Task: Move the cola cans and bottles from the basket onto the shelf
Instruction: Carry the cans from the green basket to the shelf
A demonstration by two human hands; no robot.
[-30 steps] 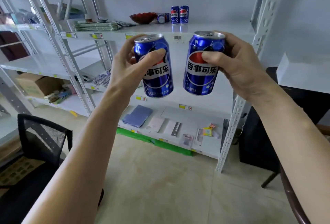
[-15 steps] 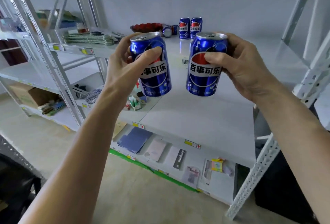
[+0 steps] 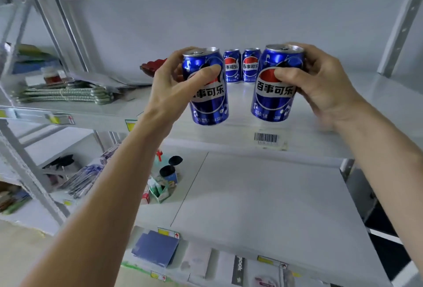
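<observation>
Left hand point(image 3: 174, 85): grips a blue aluminium cola can point(image 3: 209, 94), centre frame, above the white metal shelf point(image 3: 343, 112).
Right hand point(image 3: 320, 85): grips a second blue cola can point(image 3: 274, 87), also airborne.
Shelved pair of cans point(image 3: 242, 66): upright behind.
Advice: lower both level, just in front, without knocking the pair.
Basket: out of view.

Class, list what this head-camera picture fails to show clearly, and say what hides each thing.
- Basket: nowhere in the head view.
- Red bowl: mostly hidden behind the left hand.
- Left can: logo partly covered by the thumb.
- Barcode label: digits too small to read.
- Bottom-shelf items: cut off by the lower edge.
- Far-left shelf goods: blurred.
</observation>
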